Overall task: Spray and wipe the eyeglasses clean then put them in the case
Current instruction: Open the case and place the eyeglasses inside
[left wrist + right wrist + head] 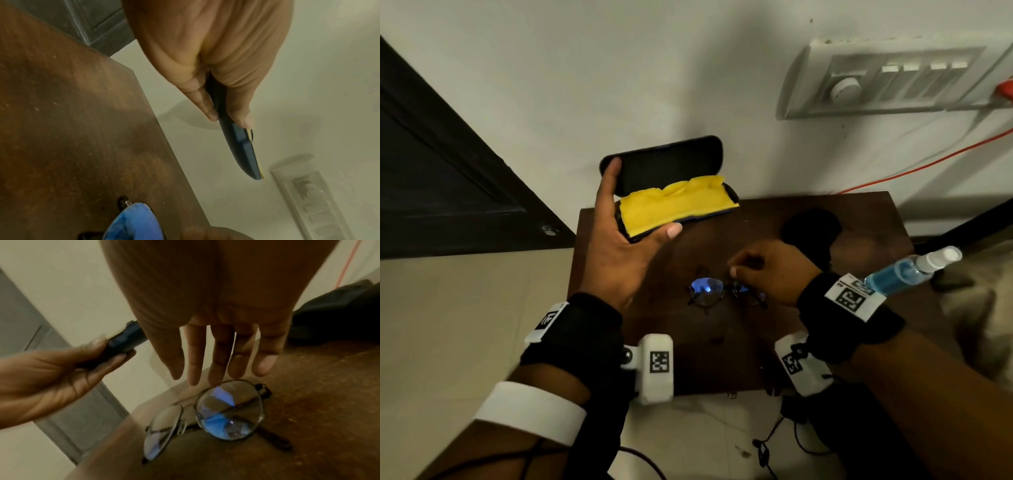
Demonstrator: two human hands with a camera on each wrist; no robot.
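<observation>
Right hand point(767, 270) (fingers loose) hovers over eyeglasses point(726, 291) — left hand point(619, 246) grips open case point(671, 188).

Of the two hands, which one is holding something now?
The left hand: it grips the open case, while the right hand hovers over the eyeglasses, fingers straight.

Bare wood lies open along the table's point(866, 219) front edge; a black cloth point(810, 229) crowds its back right corner, a spray bottle point(907, 272) its right edge.
</observation>
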